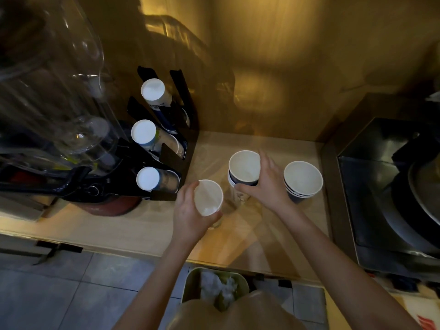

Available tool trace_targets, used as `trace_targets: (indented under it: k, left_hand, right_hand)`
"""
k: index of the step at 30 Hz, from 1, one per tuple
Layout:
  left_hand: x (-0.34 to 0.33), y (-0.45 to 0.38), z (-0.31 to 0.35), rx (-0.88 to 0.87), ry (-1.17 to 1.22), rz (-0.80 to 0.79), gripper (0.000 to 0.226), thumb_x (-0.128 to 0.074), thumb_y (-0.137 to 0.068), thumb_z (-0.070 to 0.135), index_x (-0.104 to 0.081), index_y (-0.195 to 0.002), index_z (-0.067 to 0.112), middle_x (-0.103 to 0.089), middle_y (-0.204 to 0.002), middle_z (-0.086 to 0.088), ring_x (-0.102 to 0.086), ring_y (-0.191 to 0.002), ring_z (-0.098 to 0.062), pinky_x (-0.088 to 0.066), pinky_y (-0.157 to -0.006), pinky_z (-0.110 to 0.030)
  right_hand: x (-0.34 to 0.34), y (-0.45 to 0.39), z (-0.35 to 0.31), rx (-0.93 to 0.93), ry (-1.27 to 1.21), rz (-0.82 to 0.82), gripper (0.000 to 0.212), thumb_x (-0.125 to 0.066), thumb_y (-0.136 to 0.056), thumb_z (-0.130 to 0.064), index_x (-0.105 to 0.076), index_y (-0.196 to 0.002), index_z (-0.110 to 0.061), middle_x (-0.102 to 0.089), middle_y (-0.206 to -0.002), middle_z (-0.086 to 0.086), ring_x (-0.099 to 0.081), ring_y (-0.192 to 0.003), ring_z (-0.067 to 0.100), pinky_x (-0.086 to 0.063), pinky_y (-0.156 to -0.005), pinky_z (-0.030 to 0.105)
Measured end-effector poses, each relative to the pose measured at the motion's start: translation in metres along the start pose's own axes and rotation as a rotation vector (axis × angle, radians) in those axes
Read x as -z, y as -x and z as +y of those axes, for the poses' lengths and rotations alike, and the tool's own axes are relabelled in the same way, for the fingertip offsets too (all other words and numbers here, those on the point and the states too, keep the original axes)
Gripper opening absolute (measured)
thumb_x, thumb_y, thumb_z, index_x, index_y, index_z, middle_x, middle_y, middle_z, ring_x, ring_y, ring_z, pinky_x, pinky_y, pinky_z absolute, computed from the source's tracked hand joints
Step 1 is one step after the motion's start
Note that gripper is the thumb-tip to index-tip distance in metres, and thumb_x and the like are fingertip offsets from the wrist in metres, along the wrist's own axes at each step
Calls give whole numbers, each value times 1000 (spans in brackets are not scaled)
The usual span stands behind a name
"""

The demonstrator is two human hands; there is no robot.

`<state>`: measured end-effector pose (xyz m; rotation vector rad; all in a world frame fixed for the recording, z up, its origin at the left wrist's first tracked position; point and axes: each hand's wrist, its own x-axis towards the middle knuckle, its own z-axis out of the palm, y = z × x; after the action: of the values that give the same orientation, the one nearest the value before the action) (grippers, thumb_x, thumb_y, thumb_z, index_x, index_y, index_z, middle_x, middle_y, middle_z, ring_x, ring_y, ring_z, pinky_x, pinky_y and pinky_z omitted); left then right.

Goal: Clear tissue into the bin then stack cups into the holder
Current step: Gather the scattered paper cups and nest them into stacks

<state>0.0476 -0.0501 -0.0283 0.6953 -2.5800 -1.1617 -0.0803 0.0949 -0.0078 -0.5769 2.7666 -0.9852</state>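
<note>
The left hand (pixel 188 217) grips one cup (pixel 208 197) just right of the holder (pixel 166 153), nearest its front slot. The right hand (pixel 266 184) clasps a cup stack (pixel 244 169) farther right on the desk (pixel 133 225).

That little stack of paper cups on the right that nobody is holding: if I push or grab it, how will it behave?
The free stack of cups looks like thin paper and empty, so probably very light; a push on the counter would likely slide it. It is wider at the rim than the base, so a high nudge may tip it. A hard grip would likely crush the rim.
</note>
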Motion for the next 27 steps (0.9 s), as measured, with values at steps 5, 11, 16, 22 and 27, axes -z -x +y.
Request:
trace_targets:
  k: [5, 11, 16, 22, 27]
  left_hand:
    - [-16, -7, -5, 4, -82, -61, 85, -83, -57, 26, -40, -130, 13, -40, -137, -12, -41, -123, -29, -40, -98, -39]
    - [-20, -7, -7, -34, -93, -81, 82, -83, -58, 23, -43, -128, 9, -42, -135, -16, -43, -121, -31, -38, -96, -34]
    - [-4, -15, 10, -41, -42, -25, 80, -82, -58, 26, -44, -127, 10, -42, -132, -15, -43, -119, -31, -31, -93, -28]
    - [36, -31, 59, -124, 35, 112, 79, -82, -61, 28, -44, -128, 14, -42, -135, -13, -41, -122, -25, -30, -93, -25]
    - [46, -35, 93, -212, 83, 152, 77, -82, -60, 32, -45, -126, 18, -43, -135, -8, -38, -117, -12, -29, -89, -21]
  right_hand:
    - [-2, -2, -1, -8, -56, 71, 95, -77, -67, -37, -24, -141, -10, -36, -144, 12, -33, -133, 27, -29, -107, 37]
    - [40, 5, -14, 12, -268, 231, 92, -79, -66, -39, -26, -139, -20, -37, -143, 4, -38, -128, 19, -34, -99, 30]
    - [112, 12, -7, 5, -549, 537, 91, -77, -61, -44, -32, -136, -19, -49, -126, 1, -51, -117, 13, -44, -102, 34]
    - [157, 34, 25, -64, -612, 701, 87, -72, -67, -41, -30, -139, -15, -43, -136, 4, -47, -122, 11, -45, -90, 9]
    - [132, 42, 56, -147, -464, 622, 87, -78, -69, -30, -30, -140, -16, -39, -141, 5, -40, -127, 14, -41, -100, 21]
